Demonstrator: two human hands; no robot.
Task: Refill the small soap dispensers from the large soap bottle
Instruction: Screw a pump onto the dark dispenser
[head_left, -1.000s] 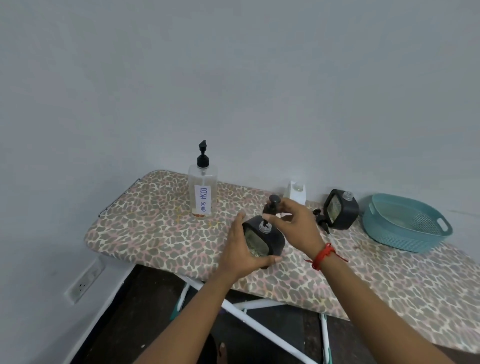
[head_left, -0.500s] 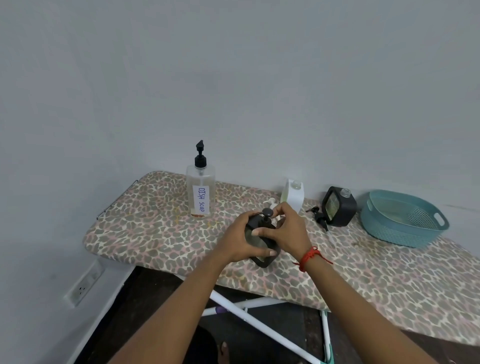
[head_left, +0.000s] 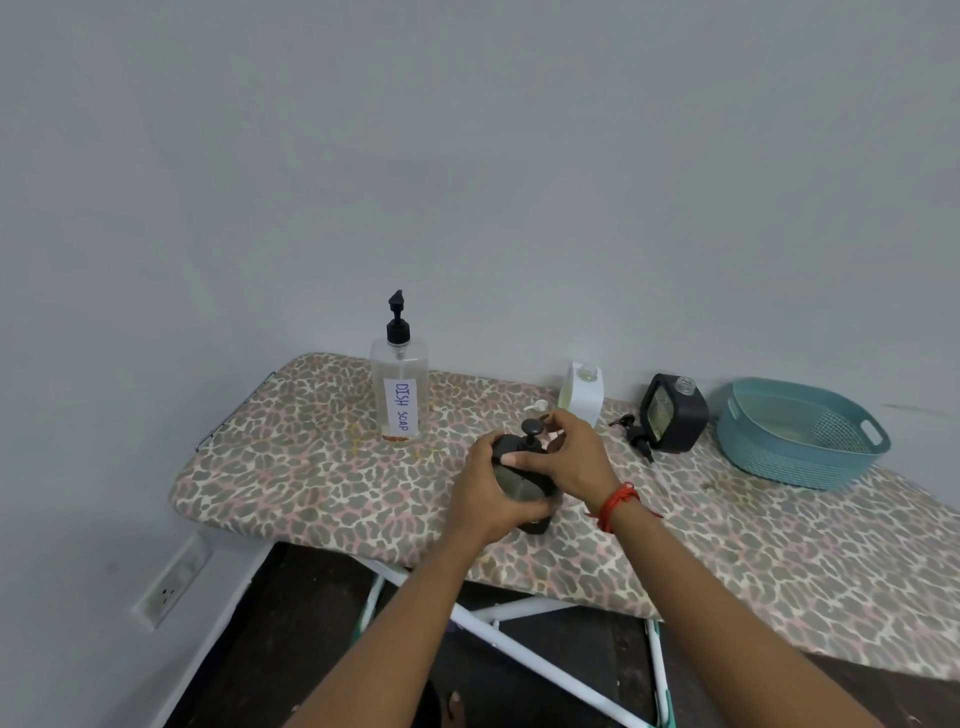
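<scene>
A small black soap dispenser stands on the leopard-print board. My left hand wraps its body. My right hand grips its black pump top at the neck. The tall clear bottle labelled DISH SOAP stands upright behind and to the left, nearly empty. A second black dispenser stands at the back right with its neck uncapped, and its loose black pump lies beside it. A white dispenser stands by the wall, also without a pump.
A teal plastic basket sits at the board's right end. A small white pump piece lies just behind my hands. The board's white legs show below, and a wall socket is at lower left.
I have lowered the tilted black dispenser onto the board and stood it upright. My right hand has come down from the pump head to the neck.
</scene>
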